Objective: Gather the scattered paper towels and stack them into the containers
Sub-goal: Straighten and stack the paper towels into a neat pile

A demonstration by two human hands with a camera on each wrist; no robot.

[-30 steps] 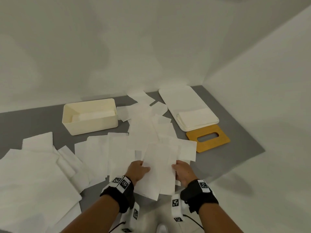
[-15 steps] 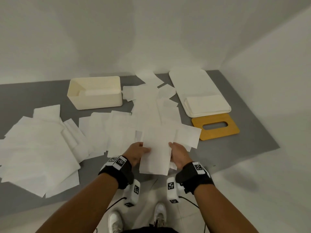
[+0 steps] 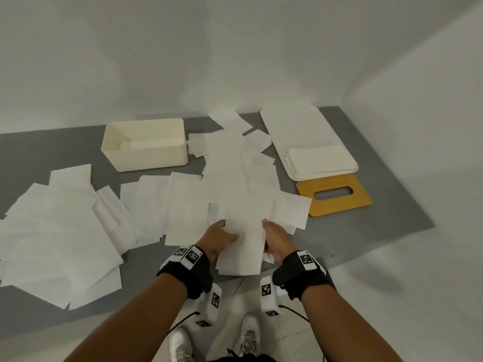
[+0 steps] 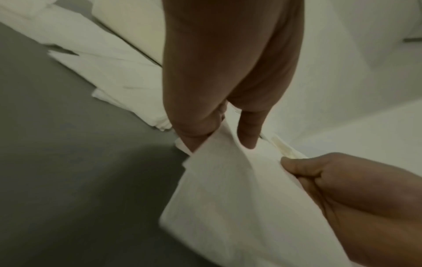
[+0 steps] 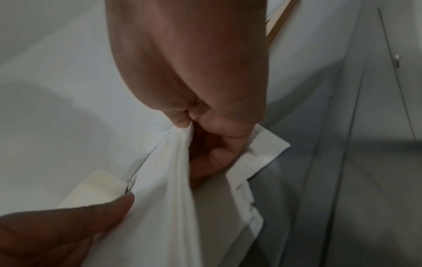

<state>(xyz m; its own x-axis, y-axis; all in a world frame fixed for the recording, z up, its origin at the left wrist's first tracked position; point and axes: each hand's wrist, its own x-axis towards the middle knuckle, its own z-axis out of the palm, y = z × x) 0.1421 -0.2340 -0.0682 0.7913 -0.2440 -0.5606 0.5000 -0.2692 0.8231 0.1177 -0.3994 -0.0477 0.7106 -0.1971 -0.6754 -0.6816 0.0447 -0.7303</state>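
- Honestly we're not far into this one. Most of the paper towels [image 3: 162,205] are scattered over the grey mat [image 3: 386,205], with a big loose heap toward its left edge [image 3: 52,231] and a trail running up the middle to the back edge.
- Some of it looks done already: the cream box [image 3: 146,145] near the back edge has a low layer of white in it, and the flat white tray [image 3: 295,121] in the back right corner carries a neat folded stack [image 3: 318,159] at its near end.
- The wooden slotted lid [image 3: 334,194] lies flat on the mat just in front of that tray, on nothing, so closing up is a job for later, we'd guess.
- Right now we've got a small bundle of towels [image 3: 243,244] at the mat's near edge, held between both hands and hanging down past it.
- Our left hand [image 3: 217,237] pinches the bundle's left side, thumb on top and fingers [image 4: 198,130] curled underneath.
- Our right hand [image 3: 277,239] is clamped on the right side, fingertips [image 5: 182,119] bunching the paper into a fold, with a few sheet corners poking out below the palm.
- What's left by our reckoning: square this bundle up, get it into a container, then keep going for the rest of the mat.
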